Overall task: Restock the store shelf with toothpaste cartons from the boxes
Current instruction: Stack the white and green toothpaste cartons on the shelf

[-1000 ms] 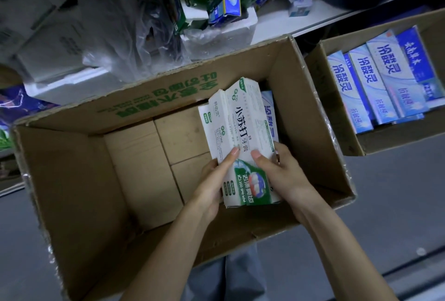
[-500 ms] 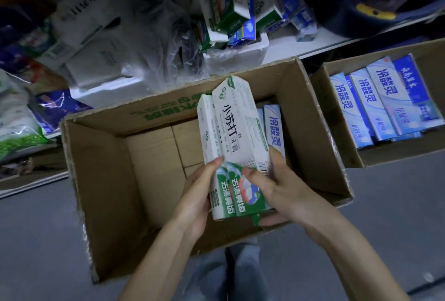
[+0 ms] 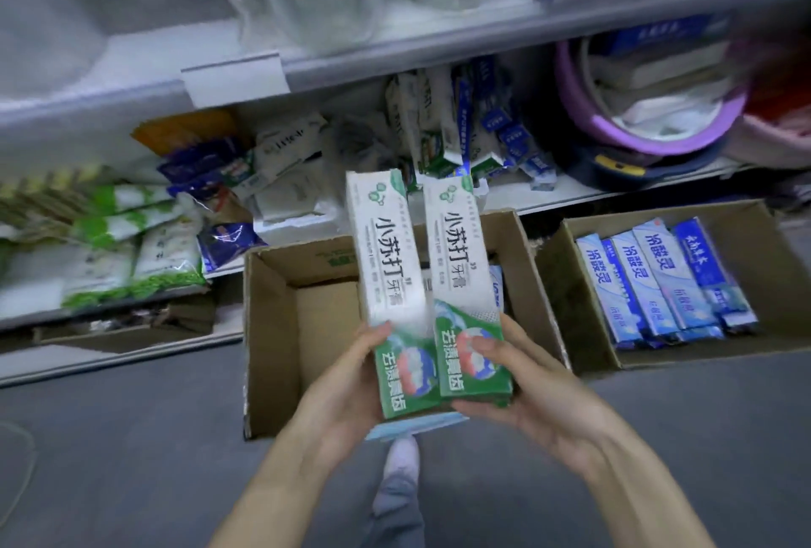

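Observation:
Both my hands hold white-and-green toothpaste cartons above the large open cardboard box (image 3: 272,328). My left hand (image 3: 346,389) grips the lower end of the left carton (image 3: 386,266). My right hand (image 3: 522,389) grips the lower end of the right carton (image 3: 461,258), thumb across its green end. A pale blue carton (image 3: 417,424) shows under them, between my palms. The cartons point up toward the lower shelf (image 3: 583,192), where more toothpaste cartons (image 3: 443,130) stand. A blue carton (image 3: 496,284) remains inside the box.
A second cardboard box (image 3: 583,319) at the right holds several blue toothpaste cartons (image 3: 658,280). Green-and-white packets (image 3: 131,249) lie on the shelf at left. A purple-rimmed basin (image 3: 649,135) sits on the shelf at right. My shoe (image 3: 401,460) is on the grey floor.
The cartons have been lifted out of the box and raised toward the shelf. They have spread apart, one in each hand. The view has tilted up, showing the shelves.

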The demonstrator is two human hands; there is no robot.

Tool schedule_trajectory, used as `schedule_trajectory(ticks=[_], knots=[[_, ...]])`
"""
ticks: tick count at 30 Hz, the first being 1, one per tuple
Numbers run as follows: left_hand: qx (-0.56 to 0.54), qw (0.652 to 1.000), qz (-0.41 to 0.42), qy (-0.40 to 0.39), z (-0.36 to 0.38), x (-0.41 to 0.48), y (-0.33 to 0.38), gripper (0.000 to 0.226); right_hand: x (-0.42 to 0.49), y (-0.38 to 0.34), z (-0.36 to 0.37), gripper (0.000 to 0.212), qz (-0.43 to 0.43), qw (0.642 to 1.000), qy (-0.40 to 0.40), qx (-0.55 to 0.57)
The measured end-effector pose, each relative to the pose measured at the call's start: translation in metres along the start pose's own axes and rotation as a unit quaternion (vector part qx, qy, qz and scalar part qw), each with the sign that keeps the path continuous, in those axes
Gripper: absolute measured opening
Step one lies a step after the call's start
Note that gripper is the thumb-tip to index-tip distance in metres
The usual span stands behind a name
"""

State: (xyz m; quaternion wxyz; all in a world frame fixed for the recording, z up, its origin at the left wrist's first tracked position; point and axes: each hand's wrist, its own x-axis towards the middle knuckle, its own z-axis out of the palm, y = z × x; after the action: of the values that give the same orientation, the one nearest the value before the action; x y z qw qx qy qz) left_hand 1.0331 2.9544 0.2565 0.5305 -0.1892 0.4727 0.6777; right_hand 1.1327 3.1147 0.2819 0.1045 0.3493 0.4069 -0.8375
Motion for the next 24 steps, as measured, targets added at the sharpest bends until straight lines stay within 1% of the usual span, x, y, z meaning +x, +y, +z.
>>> schedule_trajectory(ticks=[2, 3, 5, 7, 8, 12, 13, 14, 16, 17, 18, 20, 24], knots=[[0.007, 0.999, -0.005, -0.048, 0.018, -0.032, -0.013, 0.074, -0.042, -0.008, -0.004, 0.05, -0.026, 0.999, -0.027, 0.004], [-0.003, 0.996, -0.028, -0.086, 0.024, -0.043, -0.019, 0.076, -0.057, -0.012, -0.007, 0.049, -0.036, 0.998, -0.042, -0.004], [-0.03, 0.987, -0.07, -0.143, 0.041, -0.067, -0.032, 0.071, -0.09, -0.019, -0.013, 0.044, -0.044, 0.997, -0.054, -0.016], [-0.046, 0.984, -0.09, -0.147, 0.064, -0.096, -0.05, 0.073, -0.133, -0.025, -0.024, 0.039, -0.053, 0.996, -0.064, -0.035], [-0.042, 0.985, -0.078, -0.148, 0.075, -0.11, -0.059, 0.076, -0.153, -0.028, -0.031, 0.037, -0.059, 0.995, -0.064, -0.044], [0.016, 0.991, 0.03, -0.129, 0.127, -0.163, -0.063, 0.089, -0.224, -0.054, -0.048, 0.039, -0.102, 0.991, -0.066, -0.053], [0.037, 0.989, 0.057, -0.128, 0.142, -0.177, -0.059, 0.086, -0.241, -0.063, -0.049, 0.039, -0.121, 0.988, -0.07, -0.064], [0.058, 0.987, 0.084, -0.127, 0.156, -0.192, -0.054, 0.076, -0.257, -0.072, -0.048, 0.041, -0.144, 0.984, -0.074, -0.077], [0.1, 0.978, 0.143, -0.114, 0.184, -0.223, -0.041, 0.045, -0.287, -0.092, -0.044, 0.044, -0.195, 0.973, -0.077, -0.094], [0.121, 0.971, 0.173, -0.111, 0.198, -0.238, -0.034, 0.034, -0.3, -0.103, -0.041, 0.045, -0.222, 0.967, -0.077, -0.098], [0.14, 0.963, 0.2, -0.116, 0.211, -0.253, -0.028, 0.028, -0.312, -0.114, -0.037, 0.044, -0.249, 0.96, -0.077, -0.1], [0.165, 0.945, 0.249, -0.131, 0.234, -0.281, -0.014, 0.028, -0.333, -0.137, -0.026, 0.041, -0.294, 0.948, -0.082, -0.091], [0.183, 0.911, 0.338, -0.148, 0.265, -0.33, 0.028, 0.04, -0.363, -0.182, 0.013, 0.042, -0.363, 0.924, -0.112, -0.051]])
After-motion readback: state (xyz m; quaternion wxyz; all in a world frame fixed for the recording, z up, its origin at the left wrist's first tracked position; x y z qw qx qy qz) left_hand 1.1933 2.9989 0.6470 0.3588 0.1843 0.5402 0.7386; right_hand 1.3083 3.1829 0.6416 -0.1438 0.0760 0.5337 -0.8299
